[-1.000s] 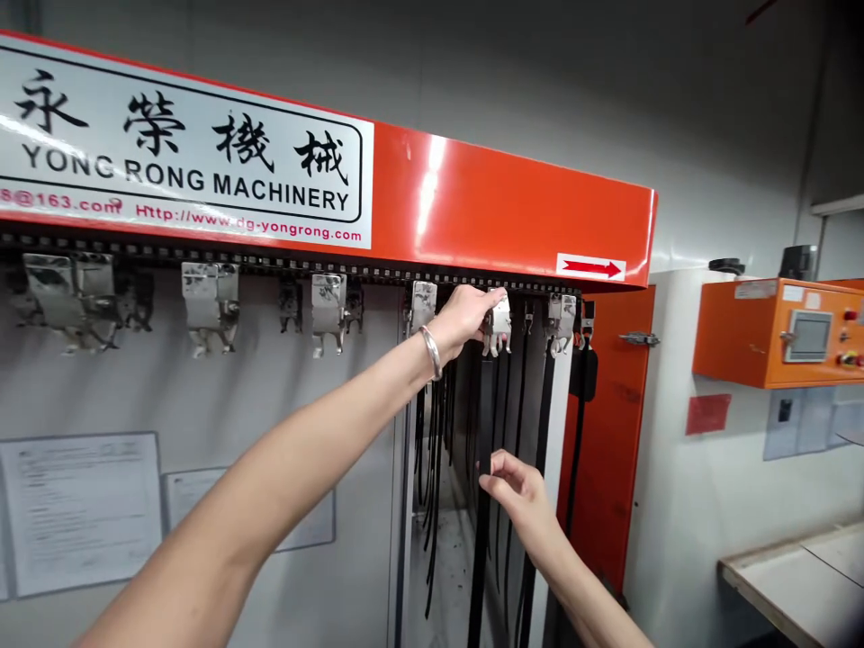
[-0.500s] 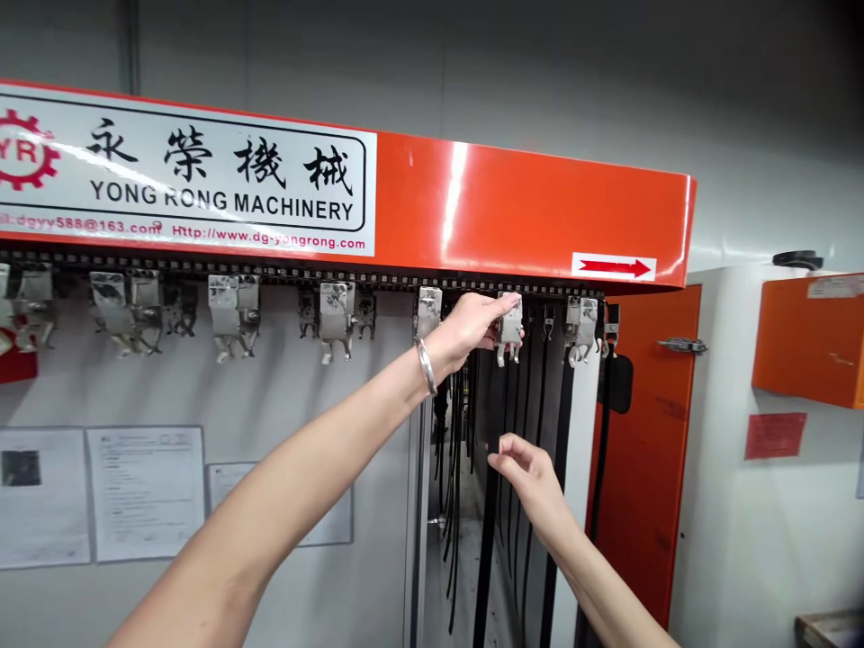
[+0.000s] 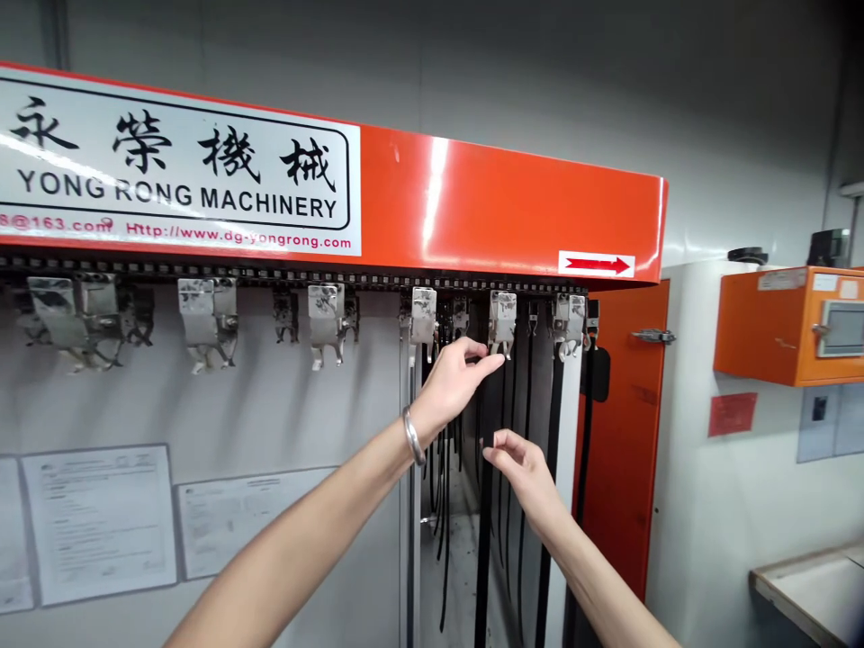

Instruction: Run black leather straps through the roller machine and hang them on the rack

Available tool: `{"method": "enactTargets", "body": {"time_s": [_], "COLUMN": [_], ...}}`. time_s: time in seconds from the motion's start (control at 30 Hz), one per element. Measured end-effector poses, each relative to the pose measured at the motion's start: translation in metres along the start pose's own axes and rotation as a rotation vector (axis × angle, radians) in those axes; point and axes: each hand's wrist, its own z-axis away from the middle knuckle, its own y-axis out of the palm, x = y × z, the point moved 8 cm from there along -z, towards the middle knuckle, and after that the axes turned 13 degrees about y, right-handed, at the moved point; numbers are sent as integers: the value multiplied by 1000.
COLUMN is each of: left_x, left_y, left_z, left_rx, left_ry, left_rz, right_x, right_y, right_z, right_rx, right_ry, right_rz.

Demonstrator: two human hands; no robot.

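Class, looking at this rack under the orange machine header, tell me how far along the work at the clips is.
Done: a black strap hangs below the rightmost steel clip. In hand: the left hand's fingers sit just under the next clip; the right hand is raised beside the straps. Still left: the clips further left hang bare.

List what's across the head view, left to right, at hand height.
Posted paper sheets → silver bangle → left hand → right hand → orange cabinet door → orange control box
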Motion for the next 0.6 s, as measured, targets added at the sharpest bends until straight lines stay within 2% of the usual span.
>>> {"method": "enactTargets", "body": {"time_s": [0.1,0.17,0.27,0.37,0.43,0.47,0.53,0.6], "left_x": [1,-1,1,15,25,27,23,10], "left_y": [1,-1,-10,-9,10,27,71,121], "left_z": [11,34,93,160,195,209,233,262], "left_rx": [-33,-96,-266,-426,-424,-378,-202,30], "left_ry": [21,37,54,-31,-143,-207,-336,-456], "left_rz": [102,208,347,495,644,732,887,963], "right_x": [-4,-10,-20,-24,-25,-27,-33,-40], "right_y": [-11,-23,-34,-40,-46,-50,-61,-82], "right_z": [26,53,99,145,177,194,233,281], "right_rx": [-85,-151,-143,-161,-251,-313,-465,-656], "right_ry": [-9,-1,36,71,77,80,88,114], "right_rz": [-37,-155,-463,-647,-676,-667,-597,-436]}}
